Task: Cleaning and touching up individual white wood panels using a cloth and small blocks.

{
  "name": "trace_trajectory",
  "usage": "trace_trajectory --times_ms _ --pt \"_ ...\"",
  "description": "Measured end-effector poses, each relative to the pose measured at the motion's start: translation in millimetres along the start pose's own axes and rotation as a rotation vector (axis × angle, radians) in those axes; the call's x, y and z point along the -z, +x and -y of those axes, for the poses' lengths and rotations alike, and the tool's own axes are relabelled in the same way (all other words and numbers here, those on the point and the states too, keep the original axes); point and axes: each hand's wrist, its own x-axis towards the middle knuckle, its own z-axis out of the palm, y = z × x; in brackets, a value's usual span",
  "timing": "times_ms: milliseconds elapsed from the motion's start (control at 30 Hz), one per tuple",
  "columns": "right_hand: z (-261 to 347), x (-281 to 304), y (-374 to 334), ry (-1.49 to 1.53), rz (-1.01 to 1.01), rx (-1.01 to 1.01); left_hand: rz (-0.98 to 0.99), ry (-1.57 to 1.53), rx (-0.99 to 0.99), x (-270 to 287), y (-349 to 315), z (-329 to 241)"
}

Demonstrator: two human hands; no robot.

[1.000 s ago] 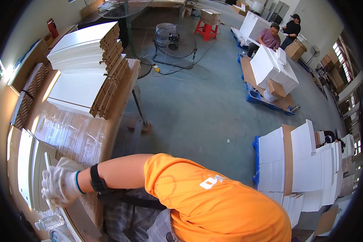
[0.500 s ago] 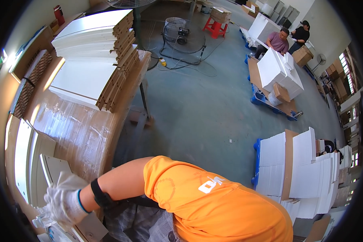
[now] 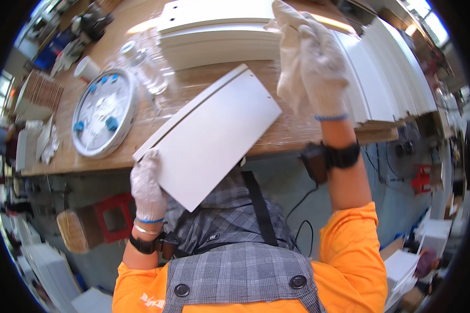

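Note:
My left hand point(image 3: 147, 182), in a white knit glove, grips the lower left corner of a white panel point(image 3: 216, 141). The panel has a groove along its long upper edge and small holes near its far end. It lies tilted across the table's front edge, its near corner over my apron. My right hand point(image 3: 324, 70), also gloved, is raised to the right of the panel, apart from it. Its fingers are closed on a pale cloth point(image 3: 292, 70) that hangs down beside the glove. The fingertips are partly hidden and blurred.
A round white tray point(image 3: 78, 141) with blue pieces stands left on the wrapped table point(image 3: 266, 138), beside clear bottles point(image 3: 151, 73) and a white cup point(image 3: 87, 69). More white panels point(image 3: 214, 44) lie behind, with a stack point(image 3: 391, 73) at right. A red stool point(image 3: 115, 216) stands below left.
The view has swung left from the floor and panel stack to the table before me. Both hands now show; my right hand is raised, and the left grips the panel.

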Motion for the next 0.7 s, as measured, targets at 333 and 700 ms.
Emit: trace_trajectory --times_ms 333,700 --pt "-42 -95 -141 -0.892 0.784 0.306 0.023 -1.290 1.004 -23 -44 14" --pt "-52 -17 -39 -1.227 0.348 0.202 0.027 -1.608 0.960 -15 -55 19"
